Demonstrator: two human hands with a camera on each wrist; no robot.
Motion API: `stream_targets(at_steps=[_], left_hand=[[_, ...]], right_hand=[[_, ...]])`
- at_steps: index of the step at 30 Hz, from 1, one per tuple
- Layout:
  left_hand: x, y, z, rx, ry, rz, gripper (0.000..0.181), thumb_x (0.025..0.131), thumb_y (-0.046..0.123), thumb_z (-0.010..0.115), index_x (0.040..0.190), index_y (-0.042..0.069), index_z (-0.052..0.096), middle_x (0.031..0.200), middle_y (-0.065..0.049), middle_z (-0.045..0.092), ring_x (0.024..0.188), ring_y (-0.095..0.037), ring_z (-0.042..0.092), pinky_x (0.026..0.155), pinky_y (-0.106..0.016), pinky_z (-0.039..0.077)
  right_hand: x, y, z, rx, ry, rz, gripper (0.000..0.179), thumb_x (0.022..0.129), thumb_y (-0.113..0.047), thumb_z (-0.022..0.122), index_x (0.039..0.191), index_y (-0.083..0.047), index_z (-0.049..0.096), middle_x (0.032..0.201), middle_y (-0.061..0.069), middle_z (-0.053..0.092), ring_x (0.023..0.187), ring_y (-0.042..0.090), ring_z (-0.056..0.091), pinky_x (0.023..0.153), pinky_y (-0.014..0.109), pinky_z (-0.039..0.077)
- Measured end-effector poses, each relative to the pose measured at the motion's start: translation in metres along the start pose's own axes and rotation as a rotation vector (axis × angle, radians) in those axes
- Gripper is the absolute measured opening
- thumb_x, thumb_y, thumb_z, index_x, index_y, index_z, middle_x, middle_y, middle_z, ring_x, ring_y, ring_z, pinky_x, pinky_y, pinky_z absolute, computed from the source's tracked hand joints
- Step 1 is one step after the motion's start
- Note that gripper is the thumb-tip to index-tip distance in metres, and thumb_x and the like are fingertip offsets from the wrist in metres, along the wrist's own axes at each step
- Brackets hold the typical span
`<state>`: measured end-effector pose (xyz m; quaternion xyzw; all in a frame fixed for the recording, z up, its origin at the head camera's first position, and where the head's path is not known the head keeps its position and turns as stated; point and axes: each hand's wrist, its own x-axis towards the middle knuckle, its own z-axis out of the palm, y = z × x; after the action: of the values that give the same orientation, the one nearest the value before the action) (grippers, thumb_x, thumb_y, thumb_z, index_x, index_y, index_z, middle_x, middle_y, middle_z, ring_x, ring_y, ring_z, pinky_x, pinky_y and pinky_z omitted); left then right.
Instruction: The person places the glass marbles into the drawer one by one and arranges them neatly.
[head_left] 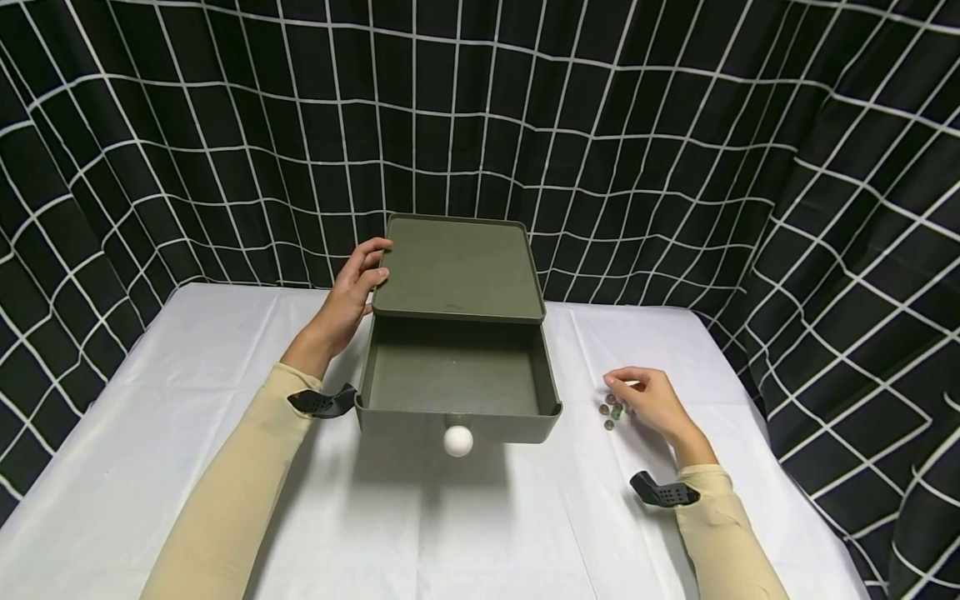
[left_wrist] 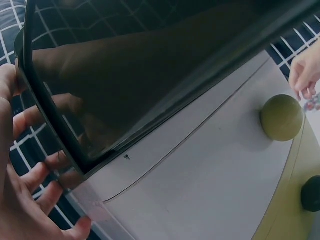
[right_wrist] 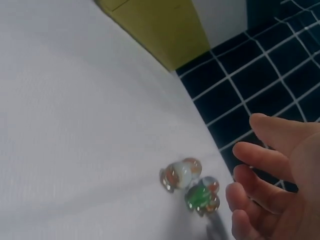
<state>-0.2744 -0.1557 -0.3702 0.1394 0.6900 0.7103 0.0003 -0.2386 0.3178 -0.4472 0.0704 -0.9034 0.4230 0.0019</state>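
A dark olive box (head_left: 457, 267) stands at the middle of the table with its drawer (head_left: 453, 375) pulled out toward me. The drawer's inside looks bare, and a round white knob (head_left: 458, 441) sits on its front. My left hand (head_left: 348, 296) touches the box's left side, fingertips on the top's edge; in the left wrist view its fingers (left_wrist: 50, 197) are spread along that side. To the right, several glass marbles (right_wrist: 180, 172) lie grouped on the cloth, one with green in it. My right hand (head_left: 656, 404) hovers beside them, fingers loosely bent, nothing visible between thumb and fingers.
A white cloth (head_left: 480, 525) covers the table. Black curtains with a white grid (head_left: 465, 108) hang behind it and along both sides. Dark straps (head_left: 322, 402) are on both wrists over beige sleeves (head_left: 232, 492).
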Motion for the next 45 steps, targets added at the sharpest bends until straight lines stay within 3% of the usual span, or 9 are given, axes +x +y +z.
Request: stream_targets(at_steps=[6,11,23,35,45], left_hand=[[-0.002,0.002,0.001,0.003,-0.007,0.004,0.051,0.103,0.028,0.044,0.152,0.024,0.032,0.166,-0.009,0.015,0.154,-0.033,0.017,0.114,-0.076,0.012],[-0.002,0.004,0.001,0.005,-0.006,0.004,0.051,0.103,0.029,0.044,0.152,0.024,0.032,0.166,-0.009,0.015,0.153,-0.032,0.018,0.114,-0.076,0.012],[-0.001,0.002,0.0,0.002,-0.003,0.004,0.051,0.102,0.028,0.043,0.152,0.023,0.032,0.165,-0.01,0.016,0.153,-0.033,0.018,0.114,-0.076,0.012],[0.0,0.002,0.0,-0.009,0.004,0.002,0.051,0.102,0.028,0.044,0.151,0.023,0.033,0.165,-0.01,0.017,0.153,-0.032,0.019,0.114,-0.075,0.014],[0.001,0.001,0.001,-0.008,0.003,-0.001,0.051,0.103,0.027,0.043,0.152,0.021,0.032,0.164,-0.011,0.019,0.151,-0.033,0.021,0.113,-0.076,0.013]], right_hand=[[0.0,0.01,-0.001,0.016,-0.024,-0.021,0.032,0.097,-0.013,0.065,0.117,0.012,0.067,0.096,0.022,0.074,0.069,0.002,0.059,0.057,0.021,0.044],[0.001,0.014,-0.001,0.002,-0.033,-0.031,0.031,0.097,-0.012,0.066,0.116,0.012,0.068,0.102,0.028,0.073,0.074,0.0,0.063,0.065,0.018,0.046],[0.001,0.018,0.001,-0.115,-0.004,-0.059,0.024,0.094,-0.011,0.07,0.107,0.009,0.072,0.096,0.023,0.074,0.074,-0.001,0.056,0.069,0.019,0.044],[0.001,0.009,0.004,-0.236,0.007,-0.009,0.02,0.091,-0.012,0.071,0.101,0.005,0.075,0.093,0.018,0.073,0.074,0.015,0.05,0.065,0.025,0.039],[0.001,0.013,0.005,-0.241,0.007,0.016,0.02,0.091,-0.013,0.072,0.097,0.005,0.076,0.089,0.016,0.073,0.073,0.015,0.049,0.064,0.025,0.039]])
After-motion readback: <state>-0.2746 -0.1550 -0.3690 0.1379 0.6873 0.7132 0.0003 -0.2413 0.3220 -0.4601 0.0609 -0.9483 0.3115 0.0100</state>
